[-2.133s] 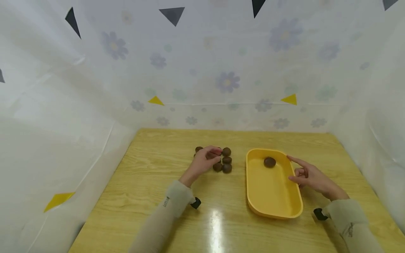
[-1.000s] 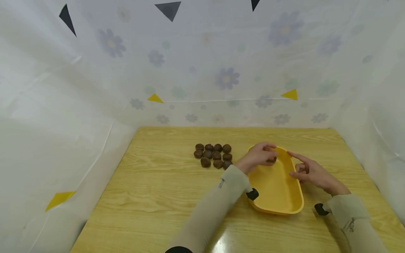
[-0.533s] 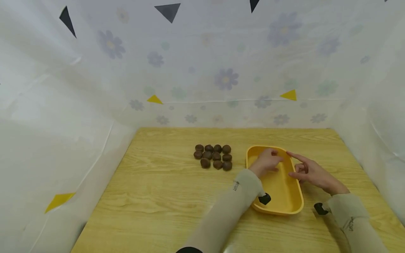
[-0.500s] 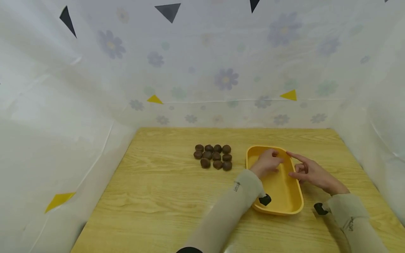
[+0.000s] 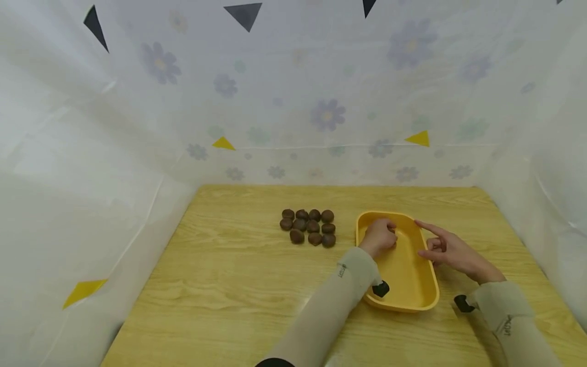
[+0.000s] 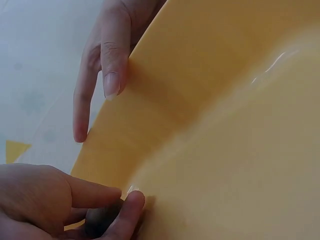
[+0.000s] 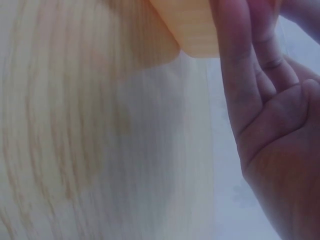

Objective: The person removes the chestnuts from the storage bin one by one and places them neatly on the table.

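My left hand (image 5: 379,237) is inside the yellow plastic tray (image 5: 403,285), near its far left corner. In the left wrist view its thumb and fingers pinch a dark brown chestnut (image 6: 101,220) close over the tray floor; the head view hides that nut behind the hand. My right hand (image 5: 458,256) holds the tray's right wall, its thumb over the rim and its index fingertip at the far right corner. Several more chestnuts (image 5: 314,226) lie in three rows on the table, left of the tray.
The wood-grain table (image 5: 220,285) has white floral sheeting (image 5: 293,102) hanging behind it and along both sides. A black wrist camera (image 5: 380,289) on the left cuff hangs over the tray's near left part; another camera (image 5: 464,304) sits on the right cuff.
My left hand has moved right from the chestnut rows into the tray, then shifted slightly left inside it. The nut that showed in the tray is now hidden. My right hand stays put.
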A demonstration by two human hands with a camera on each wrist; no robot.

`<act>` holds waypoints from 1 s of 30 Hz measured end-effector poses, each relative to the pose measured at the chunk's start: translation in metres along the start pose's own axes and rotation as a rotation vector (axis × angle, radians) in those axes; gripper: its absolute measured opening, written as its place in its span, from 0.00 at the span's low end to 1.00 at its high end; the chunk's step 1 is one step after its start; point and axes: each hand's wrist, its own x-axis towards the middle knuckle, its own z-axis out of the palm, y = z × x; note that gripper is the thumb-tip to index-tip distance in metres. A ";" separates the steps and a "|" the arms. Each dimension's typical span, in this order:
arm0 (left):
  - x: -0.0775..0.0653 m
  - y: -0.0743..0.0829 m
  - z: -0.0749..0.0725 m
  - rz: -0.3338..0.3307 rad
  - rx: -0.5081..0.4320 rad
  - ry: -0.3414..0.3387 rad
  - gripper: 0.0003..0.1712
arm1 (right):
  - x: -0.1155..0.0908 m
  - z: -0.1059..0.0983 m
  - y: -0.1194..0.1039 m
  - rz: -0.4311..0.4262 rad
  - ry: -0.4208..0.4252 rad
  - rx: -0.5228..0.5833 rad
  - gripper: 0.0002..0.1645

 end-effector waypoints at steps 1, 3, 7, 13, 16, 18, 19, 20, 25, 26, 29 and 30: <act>0.000 0.000 -0.001 0.003 0.027 0.003 0.17 | 0.000 0.000 0.000 0.000 0.000 -0.001 0.50; 0.000 0.000 -0.003 0.017 0.060 0.005 0.15 | 0.000 0.000 -0.001 0.001 0.002 0.000 0.50; -0.001 0.000 -0.005 0.023 0.055 0.010 0.11 | 0.000 0.000 -0.002 0.003 0.010 -0.001 0.50; -0.002 -0.002 -0.006 0.032 -0.063 -0.026 0.10 | 0.000 0.000 -0.003 -0.002 0.003 0.008 0.49; -0.001 -0.003 -0.006 0.039 -0.106 -0.059 0.10 | 0.000 0.000 -0.002 0.003 0.001 0.011 0.49; 0.000 -0.004 -0.006 0.039 -0.113 -0.076 0.09 | 0.000 0.000 -0.002 0.010 0.003 0.012 0.49; 0.001 -0.005 -0.006 0.037 -0.103 -0.078 0.09 | 0.000 0.000 -0.001 0.013 0.005 0.012 0.49; 0.001 -0.005 -0.006 0.033 -0.084 -0.075 0.09 | 0.000 0.000 -0.001 0.014 0.006 0.010 0.49; 0.005 -0.010 -0.008 0.033 0.053 -0.036 0.12 | 0.000 0.000 0.001 0.014 0.012 -0.005 0.49; 0.006 -0.011 -0.008 0.038 0.072 -0.031 0.13 | 0.000 0.000 0.001 0.014 0.013 -0.008 0.49; 0.008 -0.013 -0.009 0.053 0.091 -0.021 0.15 | 0.000 -0.001 0.002 0.016 0.013 -0.006 0.49; 0.008 -0.013 -0.009 0.051 0.092 -0.019 0.14 | 0.000 -0.001 0.003 0.016 0.012 -0.006 0.49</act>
